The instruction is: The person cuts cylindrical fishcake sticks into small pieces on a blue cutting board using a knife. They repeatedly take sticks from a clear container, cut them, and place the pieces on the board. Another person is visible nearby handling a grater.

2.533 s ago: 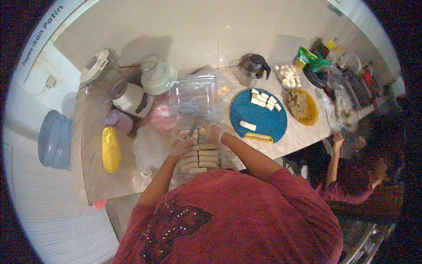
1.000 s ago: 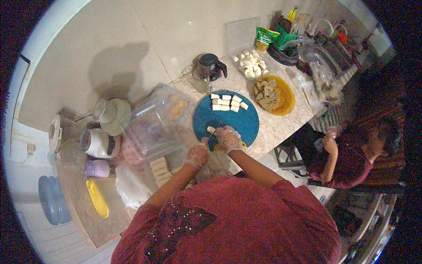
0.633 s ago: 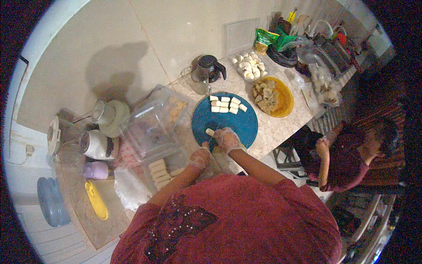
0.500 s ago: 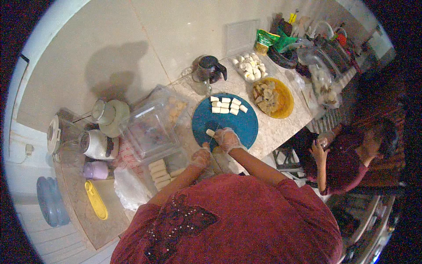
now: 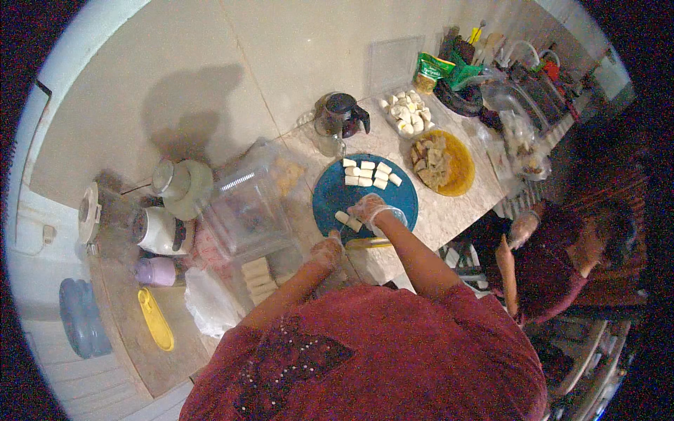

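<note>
Both my hands wear clear plastic gloves and work at the near part of a round blue board (image 5: 330, 193). Short white cylindrical pieces (image 5: 366, 165) sit in rows on its far side. My right hand (image 5: 368, 208) bends its fingers down beside two loose white pieces (image 5: 347, 220) on the board. At the board's near left edge, my left hand (image 5: 327, 250) is closed, close to those same pieces. What either hand grips is too small and blurred to make out. A flat yellowish edge (image 5: 368, 243) shows below my right wrist.
Right of the board stand a yellow bowl (image 5: 463, 165) of pale pieces and a tray of white chunks (image 5: 407, 112). Behind is a glass jug (image 5: 342, 116). Leftward are a clear plastic container (image 5: 253, 203), long pale rolls (image 5: 258, 277) and jars. Another person (image 5: 540, 266) sits at right.
My right hand has lifted slightly up and right from my left. Two white pieces now show near my hands where one showed before. The whole view has shifted a little.
</note>
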